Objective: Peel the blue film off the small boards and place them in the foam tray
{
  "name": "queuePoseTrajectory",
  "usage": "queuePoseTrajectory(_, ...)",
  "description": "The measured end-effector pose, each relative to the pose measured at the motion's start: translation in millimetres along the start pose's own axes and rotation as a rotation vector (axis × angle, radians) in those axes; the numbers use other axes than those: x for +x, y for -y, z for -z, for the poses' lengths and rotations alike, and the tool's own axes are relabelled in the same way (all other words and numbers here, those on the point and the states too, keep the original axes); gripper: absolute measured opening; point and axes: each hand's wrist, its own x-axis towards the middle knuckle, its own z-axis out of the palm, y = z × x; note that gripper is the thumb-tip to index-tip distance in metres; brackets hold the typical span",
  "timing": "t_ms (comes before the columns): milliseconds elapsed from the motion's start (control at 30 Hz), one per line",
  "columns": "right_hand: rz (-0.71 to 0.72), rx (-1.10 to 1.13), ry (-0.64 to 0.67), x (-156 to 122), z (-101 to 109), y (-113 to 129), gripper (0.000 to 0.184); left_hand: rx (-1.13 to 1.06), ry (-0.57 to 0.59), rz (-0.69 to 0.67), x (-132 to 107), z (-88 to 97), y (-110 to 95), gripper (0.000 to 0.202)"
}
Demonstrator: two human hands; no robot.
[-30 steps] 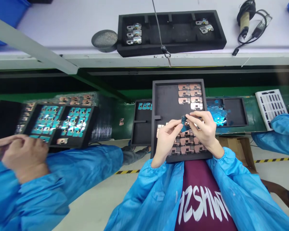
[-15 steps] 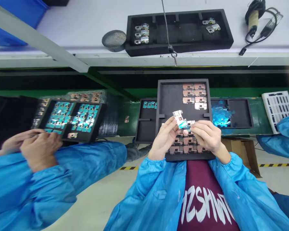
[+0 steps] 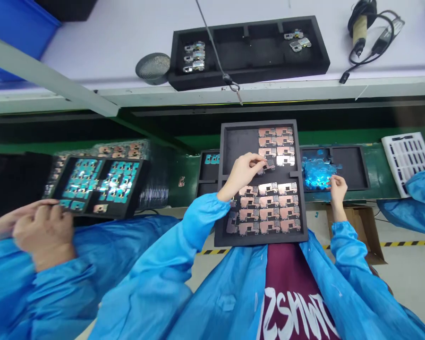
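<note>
My left hand (image 3: 247, 171) is closed in a pinch on a small circuit board (image 3: 267, 167), held low over the upper section of a black foam tray (image 3: 241, 137). Coppery boards (image 3: 269, 203) fill much of the tray's lower section, and more stand in two columns at its upper right. To the right, my right hand (image 3: 337, 189) has its fingertips pinched at the edge of a heap of shiny blue film pieces (image 3: 318, 172). Whatever those fingertips hold is too small to make out.
The heap lies in a black tray (image 3: 350, 165). Left, a co-worker's hands (image 3: 44, 231) are beside a tray of teal-covered boards (image 3: 122, 177). On the shelf are a long black tray (image 3: 230, 47), a round container (image 3: 153, 67) and a corded tool (image 3: 359, 35). A hook (image 3: 235, 87) hangs ahead.
My hands have parted. The left carried the circuit board up and into the tray's upper section; the right let go of the board and moved right to the blue film heap. The view shifted slightly.
</note>
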Motion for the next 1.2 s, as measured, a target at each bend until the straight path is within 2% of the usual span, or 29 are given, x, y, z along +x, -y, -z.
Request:
queuePoseTrajectory(100,-0.069,-0.126,0.055,32,-9,-41,0.040,0.215,-0.041,-0.087,17,-19.5,10,0.017)
queuePoseTrajectory(267,-0.093,-0.377,0.094,59,-34,-75,0.029,0.558,-0.195,-0.356,-2,-30.9,15,0.021)
queuePoseTrajectory(367,-0.060,-0.505,0.113,65,-49,-86,0.027,0.674,-0.136,-0.545,-9,-32.7,8,0.025)
queuePoseTrajectory(467,-0.018,-0.591,0.115,64,-57,-95,0.030,0.762,-0.043,-0.648,-1,-35.2,2,0.031)
queuePoseTrajectory(600,0.000,-0.635,0.082,60,-56,-101,0.037,0.812,0.055,-0.694,15,-43.7,5,0.032)
queuePoseTrajectory(700,0.026,-0.618,0.056,59,-54,-99,0.039,0.808,0.070,-0.703,19,-54.1,4,0.029)
queuePoseTrajectory(767,0.064,-0.589,0.051,57,-51,-94,0.042,0.800,0.068,-0.690,17,-54.3,-3,0.027)
queuePoseTrajectory(833,0.115,-0.554,0.054,52,-46,-85,0.046,0.775,0.053,-0.667,12,-38.3,-12,0.026)
queuePoseTrajectory(867,0.142,-0.535,0.058,48,-42,-79,0.049,0.744,0.022,-0.646,8,-22.2,-14,0.027)
queuePoseTrajectory(900,0.169,-0.515,0.063,43,-38,-74,0.052,0.698,-0.037,-0.607,3,-0.7,-13,0.028)
queuePoseTrajectory(967,0.223,-0.475,0.071,31,-27,-62,0.061,0.573,-0.253,-0.454,-9,53.1,3,0.030)
queuePoseTrajectory(1033,0.269,-0.447,0.069,16,-15,-52,0.069,0.461,-0.533,-0.197,-25,106.8,39,0.033)
queuePoseTrajectory(1067,0.286,-0.441,0.072,7,-8,-49,0.070,0.435,-0.636,-0.037,-32,127.8,64,0.036)
queuePoseTrajectory(1100,0.299,-0.441,0.074,-1,-2,-47,0.070,0.433,-0.676,0.132,-36,142.3,92,0.037)
queuePoseTrajectory(1133,0.305,-0.452,0.076,-9,4,-46,0.069,0.446,-0.630,0.301,-37,149.6,121,0.037)
queuePoseTrajectory(1167,0.302,-0.476,0.080,-17,10,-47,0.067,0.456,-0.523,0.455,-36,149.7,149,0.036)
queuePoseTrajectory(1200,0.295,-0.511,0.089,-24,16,-47,0.064,0.438,-0.442,0.519,-30,143.4,176,0.033)
